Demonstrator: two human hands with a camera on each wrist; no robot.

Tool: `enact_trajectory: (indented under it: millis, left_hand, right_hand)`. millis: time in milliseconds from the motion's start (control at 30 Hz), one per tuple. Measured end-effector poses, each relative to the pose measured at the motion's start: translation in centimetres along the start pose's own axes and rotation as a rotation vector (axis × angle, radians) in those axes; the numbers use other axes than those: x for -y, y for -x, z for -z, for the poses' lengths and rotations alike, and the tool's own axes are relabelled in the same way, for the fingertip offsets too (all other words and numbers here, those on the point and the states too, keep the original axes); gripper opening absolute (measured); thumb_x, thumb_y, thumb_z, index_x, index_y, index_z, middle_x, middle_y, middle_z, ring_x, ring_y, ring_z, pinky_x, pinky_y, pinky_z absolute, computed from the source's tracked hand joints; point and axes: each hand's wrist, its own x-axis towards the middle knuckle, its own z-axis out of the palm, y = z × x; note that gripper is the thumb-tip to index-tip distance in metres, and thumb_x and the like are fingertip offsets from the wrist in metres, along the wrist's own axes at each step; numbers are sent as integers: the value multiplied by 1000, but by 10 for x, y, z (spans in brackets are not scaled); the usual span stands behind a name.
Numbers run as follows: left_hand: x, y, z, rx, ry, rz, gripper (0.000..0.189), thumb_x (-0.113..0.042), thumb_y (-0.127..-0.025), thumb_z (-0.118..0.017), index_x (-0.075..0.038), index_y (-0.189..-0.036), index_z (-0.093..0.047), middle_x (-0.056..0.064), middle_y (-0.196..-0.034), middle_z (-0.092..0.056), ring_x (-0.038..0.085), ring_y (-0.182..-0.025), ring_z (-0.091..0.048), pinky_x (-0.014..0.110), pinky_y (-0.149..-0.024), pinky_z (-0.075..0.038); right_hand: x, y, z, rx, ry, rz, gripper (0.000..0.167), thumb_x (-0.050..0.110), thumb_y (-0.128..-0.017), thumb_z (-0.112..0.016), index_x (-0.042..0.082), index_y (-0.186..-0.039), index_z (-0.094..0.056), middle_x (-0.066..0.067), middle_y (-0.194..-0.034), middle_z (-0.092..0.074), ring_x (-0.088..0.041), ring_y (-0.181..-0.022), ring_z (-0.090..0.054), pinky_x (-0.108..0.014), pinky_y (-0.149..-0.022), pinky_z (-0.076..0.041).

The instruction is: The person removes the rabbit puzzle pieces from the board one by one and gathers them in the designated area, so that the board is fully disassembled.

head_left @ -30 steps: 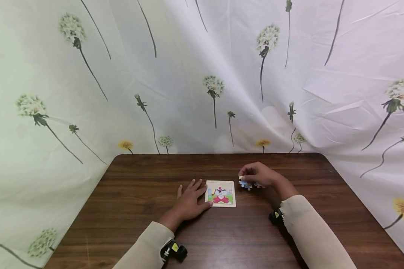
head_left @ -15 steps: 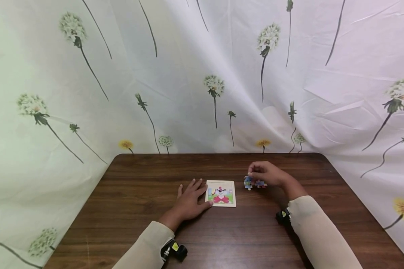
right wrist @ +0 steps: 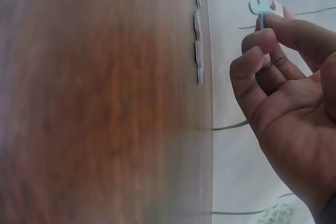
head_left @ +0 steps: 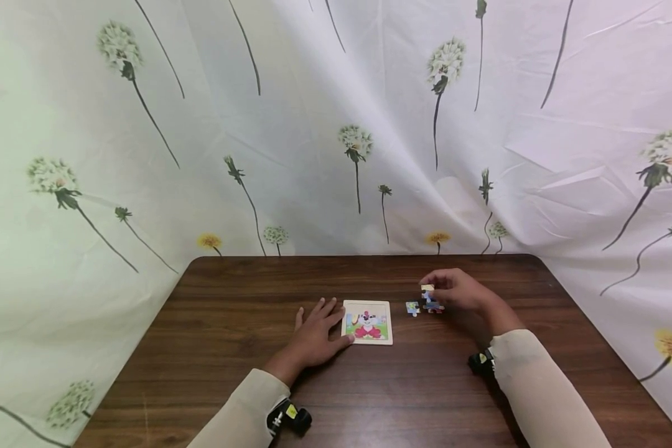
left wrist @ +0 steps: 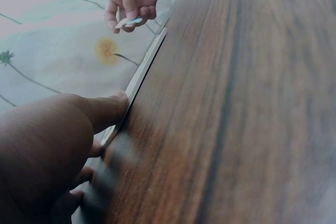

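My right hand [head_left: 463,295] pinches a jigsaw puzzle piece [head_left: 427,292] between thumb and fingertips. In the right wrist view the piece [right wrist: 266,7] is up off the table, pale blue with a bit of red. My left hand [head_left: 312,339] lies with spread fingers at the left side of a small framed puzzle board [head_left: 390,325]. Its thumb touches the board's edge [left wrist: 143,72] in the left wrist view. On the board is a cartoon animal in pink and white. Right of it lie a loose blue-green piece [head_left: 412,308] and other pieces [head_left: 434,307] beneath my right hand.
The brown wooden table [head_left: 381,392] has its far edge against a white curtain [head_left: 313,186] printed with dandelions. A wrist camera [head_left: 295,420] hangs at my left sleeve and another [head_left: 480,363] at the right.
My right hand has moved to the right with its pinched piece, away from the board and over the other loose pieces, uncovering the blue-green one. The left hand and board stay put.
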Motion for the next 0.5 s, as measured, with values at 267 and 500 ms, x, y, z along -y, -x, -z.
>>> enact_trajectory:
  millis: [267,500]
  left_hand:
    - [2,-1,-1,4,-11,2,76,-59,-102,-69,-17,-164,-53,11,-179,-35,38,-171,-22,78,-130,-6]
    - [5,-4,-5,-7,-25,-11,75,-59,-103,-68,-18,-164,-54,11,-179,-35,38,-170,-23,78,-130,-6]
  right_hand:
    - [-7,10,7,3,-105,-28,40,-3,-107,-61,-9,-146,-61,-14,-89,-70,-17,-75,-71,-35,-68,-63]
    - [-12,18,16,40,-154,0,51,-6,-103,-64,-17,-151,-52,-19,-96,-73,-14,-81,-74,-33,-77,-65]
